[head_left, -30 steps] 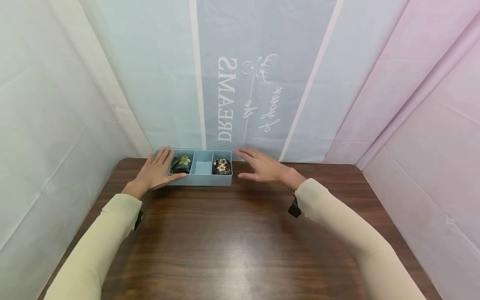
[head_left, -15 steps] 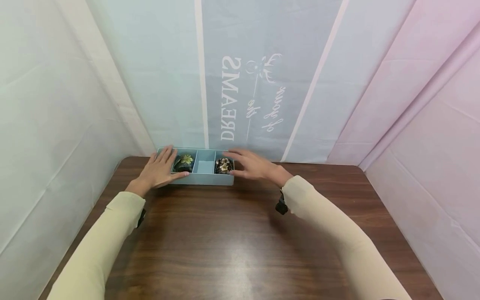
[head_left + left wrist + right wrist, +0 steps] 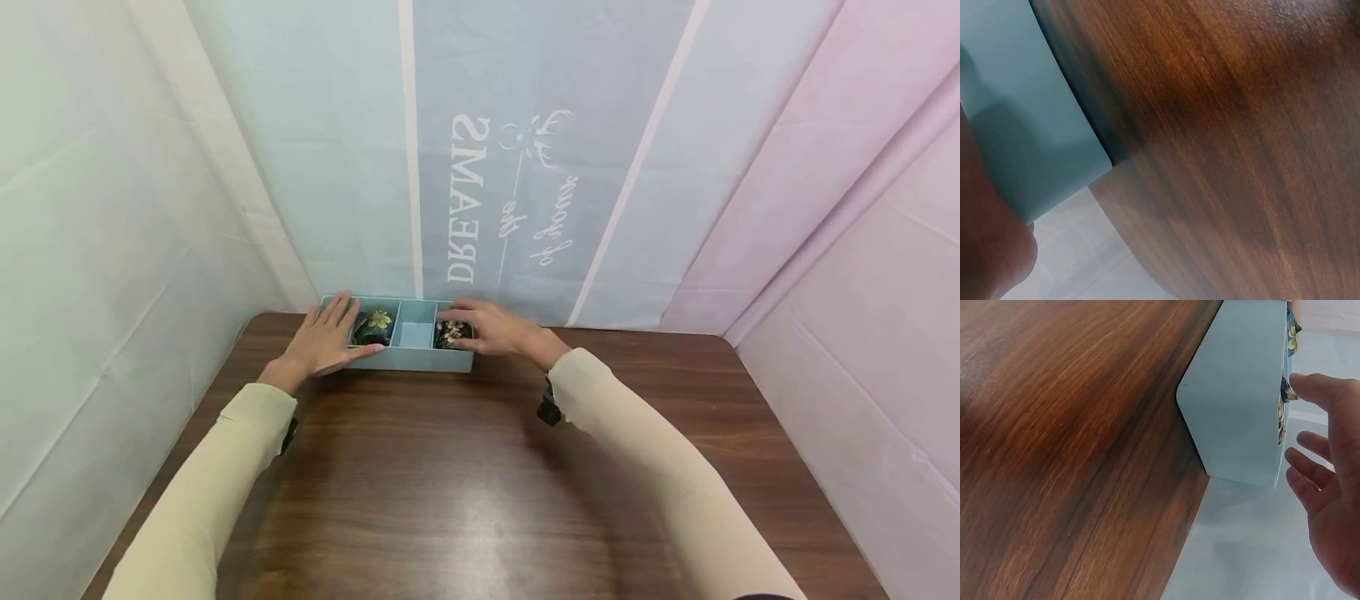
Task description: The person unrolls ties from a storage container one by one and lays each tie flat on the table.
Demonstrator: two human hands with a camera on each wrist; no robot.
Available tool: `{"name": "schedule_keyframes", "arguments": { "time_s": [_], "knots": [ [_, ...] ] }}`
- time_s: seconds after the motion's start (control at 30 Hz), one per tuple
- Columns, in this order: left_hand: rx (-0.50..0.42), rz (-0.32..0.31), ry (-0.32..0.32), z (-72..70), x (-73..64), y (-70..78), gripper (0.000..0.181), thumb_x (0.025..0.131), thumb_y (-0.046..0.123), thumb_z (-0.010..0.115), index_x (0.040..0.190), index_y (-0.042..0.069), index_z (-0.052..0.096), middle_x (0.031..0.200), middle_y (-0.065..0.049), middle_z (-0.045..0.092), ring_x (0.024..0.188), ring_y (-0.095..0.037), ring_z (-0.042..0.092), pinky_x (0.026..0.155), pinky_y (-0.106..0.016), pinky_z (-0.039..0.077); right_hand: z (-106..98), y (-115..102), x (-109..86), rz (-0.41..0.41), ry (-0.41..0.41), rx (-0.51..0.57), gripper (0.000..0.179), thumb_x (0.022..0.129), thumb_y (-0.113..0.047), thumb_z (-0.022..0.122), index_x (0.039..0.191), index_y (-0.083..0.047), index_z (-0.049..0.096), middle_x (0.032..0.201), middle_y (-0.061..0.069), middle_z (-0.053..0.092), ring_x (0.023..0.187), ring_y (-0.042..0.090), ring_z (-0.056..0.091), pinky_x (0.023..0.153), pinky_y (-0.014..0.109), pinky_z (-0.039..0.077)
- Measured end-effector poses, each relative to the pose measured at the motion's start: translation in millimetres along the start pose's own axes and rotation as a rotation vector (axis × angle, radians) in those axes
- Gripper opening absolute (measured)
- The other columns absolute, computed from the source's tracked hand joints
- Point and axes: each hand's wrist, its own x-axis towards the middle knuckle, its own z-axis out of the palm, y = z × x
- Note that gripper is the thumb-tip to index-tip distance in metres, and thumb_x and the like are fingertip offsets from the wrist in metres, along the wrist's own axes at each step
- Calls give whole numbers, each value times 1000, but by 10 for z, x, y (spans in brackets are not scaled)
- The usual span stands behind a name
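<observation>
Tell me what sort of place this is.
Probably a makeshift, screened-off work booth: a backdrop printed with "DREAMS" hangs behind a wood-grain table, and creased, pale sheets close in both sides.

The brown desk (image 3: 420,483) had wood lines and round back corners. A shiny patch of light (image 3: 480,521) lay on it. Behind it hung a pale blue cloth (image 3: 337,167) with white stripes (image 3: 412,150) and the word DREAMS (image 3: 467,200) going sideways. A pale, creased left sheet (image 3: 90,250) and a pinkish right sheet (image 3: 862,292) made the sides.
</observation>
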Motion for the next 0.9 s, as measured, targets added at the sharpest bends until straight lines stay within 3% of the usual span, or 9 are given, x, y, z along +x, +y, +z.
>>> {"name": "schedule_keyframes", "arguments": {
  "time_s": [0.33,0.53,0.9],
  "knots": [
    [1,-5,-1,16,-1,-12,112,98,79,45,169,1,8,177,-23,-1,163,-41,0,129,-67,-1,40,5,91,32,-67,5,51,103,-25,72,150,-11,61,159,23,50,146,38,49,122,53,41],
    [-6,-5,4,7,-7,-15,111,98,78,46,170,2,8,177,-23,-1,164,-40,0,129,-66,-2,20,11,113,33,-94,-5,43,102,-23,72,143,-10,68,152,21,57,142,35,54,120,48,44],
    [-5,-6,9,19,1,-20,111,98,79,46,170,2,9,177,-22,-1,164,-40,0,129,-65,-3,-21,48,190,50,-131,0,45,100,-29,77,140,-9,70,141,17,67,134,31,62,114,43,50]
  ]
}}
